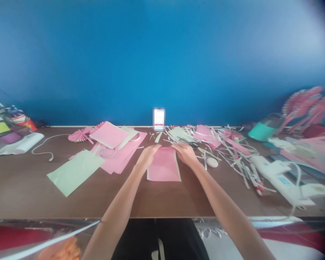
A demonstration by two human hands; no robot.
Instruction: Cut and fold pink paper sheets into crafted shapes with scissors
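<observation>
pink sheet (pixel 164 165) in left hand (pixel 148 155), right hand (pixel 186 153); teal container (pixel 263 129), contents unclear.

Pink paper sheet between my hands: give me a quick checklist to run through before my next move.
1. Left hand at the far left corner of the pink paper sheet: ok.
2. Right hand at the far right corner: ok.
3. Firmness of either grip: cannot tell.
4. Near edge uncovered by other paper: ok.
5. Pale green sheet apart from the pink one: ok.
6. Space beyond the far edge free of paper scraps: not ok, several lie there.
</observation>
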